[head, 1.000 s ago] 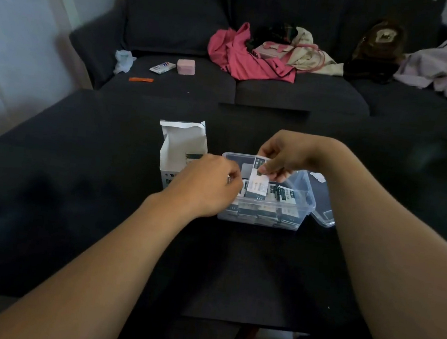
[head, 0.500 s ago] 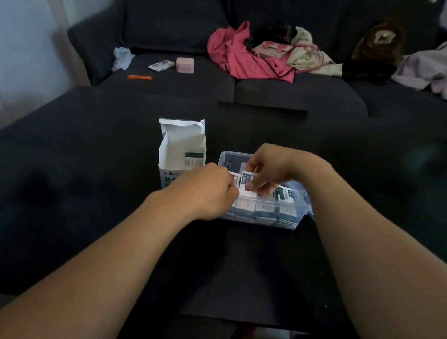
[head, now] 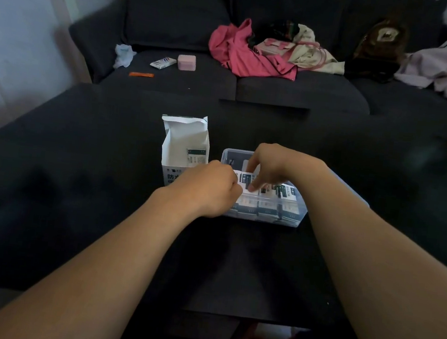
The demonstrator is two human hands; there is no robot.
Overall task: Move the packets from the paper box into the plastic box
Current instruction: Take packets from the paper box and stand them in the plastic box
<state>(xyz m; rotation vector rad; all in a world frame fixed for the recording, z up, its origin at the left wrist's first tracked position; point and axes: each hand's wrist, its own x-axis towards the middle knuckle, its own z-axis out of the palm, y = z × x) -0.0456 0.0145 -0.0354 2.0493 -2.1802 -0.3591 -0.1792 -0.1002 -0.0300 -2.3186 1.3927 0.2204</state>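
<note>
Clear plastic box sits on the dark tabletop, and everything else I place from it: the paper box stands touching its left side, top flaps open, with at least one packet showing inside. My right hand is down in the plastic box, fingers curled round a packet that I am pressing upright into the row of packets already filling the near half. My left hand is at the box's near-left corner, fingers curled; whether its grip steadies the wall or the row I cannot tell, since the knuckles hide the fingertips. By my reckoning this is the seating step: the packet needs to slide fully down, then my right hand should let go, lift out and go left to the paper box for another. A second ago the same packet was held above the rim; now it is lowered among the others, and my right wrist has dropped with it, while my left hand has barely shifted.
</note>
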